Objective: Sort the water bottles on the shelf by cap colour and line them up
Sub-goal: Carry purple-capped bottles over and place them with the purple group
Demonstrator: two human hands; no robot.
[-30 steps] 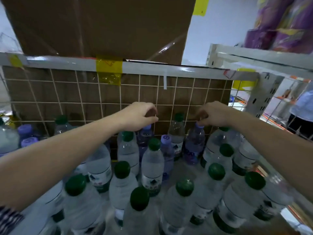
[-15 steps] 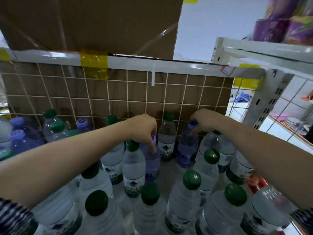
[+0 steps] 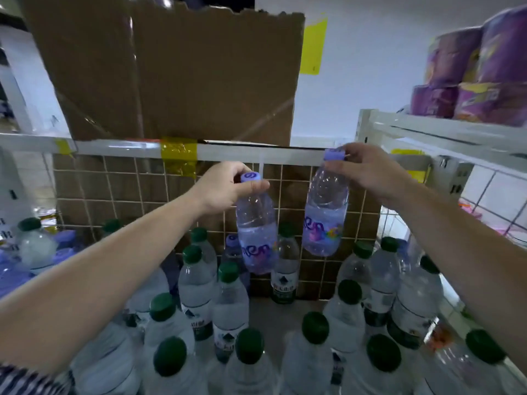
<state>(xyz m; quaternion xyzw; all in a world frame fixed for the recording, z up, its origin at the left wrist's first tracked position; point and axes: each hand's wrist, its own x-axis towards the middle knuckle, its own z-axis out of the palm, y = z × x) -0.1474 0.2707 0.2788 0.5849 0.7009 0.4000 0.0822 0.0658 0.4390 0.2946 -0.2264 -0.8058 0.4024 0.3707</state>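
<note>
My left hand (image 3: 225, 186) grips a purple-capped bottle (image 3: 256, 232) by its neck and holds it in the air above the shelf. My right hand (image 3: 368, 172) pinches the cap of a second purple-capped bottle (image 3: 325, 220), which hangs a little higher and to the right. Below them stand several green-capped bottles (image 3: 228, 297) packed across the shelf floor (image 3: 273, 317). One more purple-capped bottle (image 3: 232, 246) stands behind the left lifted one. More purple-capped bottles (image 3: 65, 240) are bunched at the far left.
A wire grid backed by brown cardboard (image 3: 119, 189) closes the rear of the shelf under a white rail (image 3: 242, 151). A large cardboard box (image 3: 176, 72) sits above. A white rack (image 3: 445, 132) at right carries purple packages (image 3: 473, 78).
Both hands closed on purple-capped bottles among the others and lifted them clear of the shelf. The view tilted upward.
</note>
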